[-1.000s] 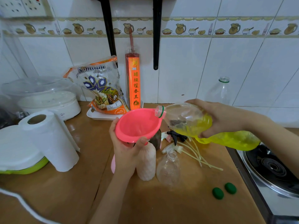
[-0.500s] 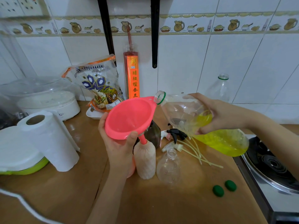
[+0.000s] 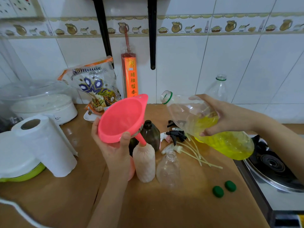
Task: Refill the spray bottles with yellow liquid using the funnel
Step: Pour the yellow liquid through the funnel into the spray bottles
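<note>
A person stands at a wooden counter point(image 3: 164, 208) against a white tiled wall. Their left hand point(image 3: 115, 150) grips the rim of a pink funnel point(image 3: 121, 119), thumb curled over its near edge. The funnel is tilted toward the person, and its spout points down into the neck of a frosted pinkish spray bottle point(image 3: 144, 163) that stands upright on the counter.

To the right of the funnel, the right hand point(image 3: 225, 116) is wrapped around a large clear bottle of yellow liquid point(image 3: 212, 127). This bottle is held nearly on its side in the air, its open green-ringed mouth raised and close to the funnel's upper rim without touching it. The liquid sits in the bottle's lower end.

Just behind the funnel's spout stands a dark brown bottle point(image 3: 150, 132) with no top. A clear empty bottle point(image 3: 168, 168) stands just right of the frosted bottle. Beyond it lie spray heads with pale tubes point(image 3: 184, 145). Two green caps point(image 3: 223, 189) rest farther right, near a gas stove point(image 3: 273, 171). Left of the funnel stand a paper towel roll point(image 3: 47, 145) and a rice bag point(image 3: 93, 86).
</note>
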